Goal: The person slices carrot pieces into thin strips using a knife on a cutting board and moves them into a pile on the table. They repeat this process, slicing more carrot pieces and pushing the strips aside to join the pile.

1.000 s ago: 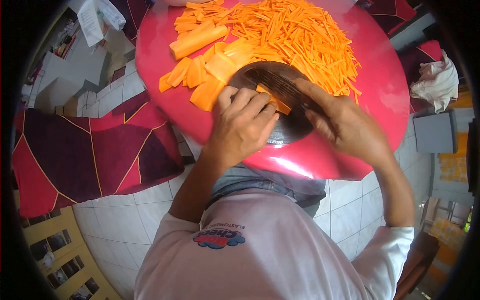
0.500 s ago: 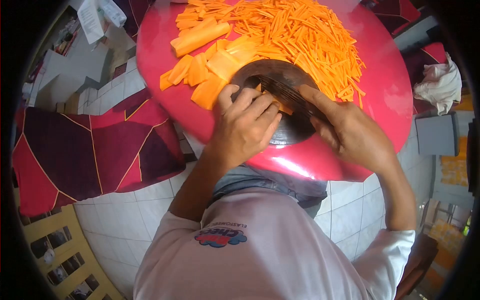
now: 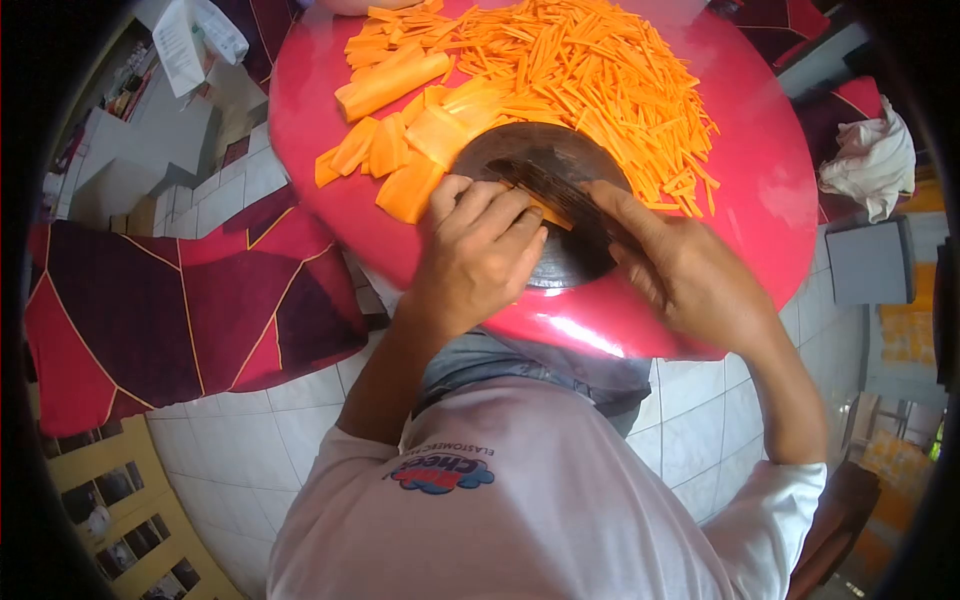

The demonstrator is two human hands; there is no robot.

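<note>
A round dark board [image 3: 560, 272] rests on the red table [image 3: 330, 150]. My right hand [image 3: 695, 270] is wrapped round the handle end of a dark knife [image 3: 550, 190], whose blade lies over the board. My left hand [image 3: 482, 245] presses with bent fingers on an orange carrot piece [image 3: 550, 214] beside the blade; the fingers partly hide it. Behind the board spreads a heap of thin carrot strips [image 3: 600, 85]. Flat carrot slices [image 3: 410, 190] lie at the board's left, below a thicker carrot chunk [image 3: 392, 84].
A red and dark purple patterned cloth [image 3: 190, 310] covers a seat on the left. A white cloth [image 3: 872, 160] and a grey box [image 3: 870, 262] stand to the right. Part of another person's arm [image 3: 365, 5] shows at the table's far edge.
The knife blade is tilted and slightly shifted, blurred by motion. The view has moved a little, so the table and carrots appear slightly further left. Another person's arm has come into view at the top.
</note>
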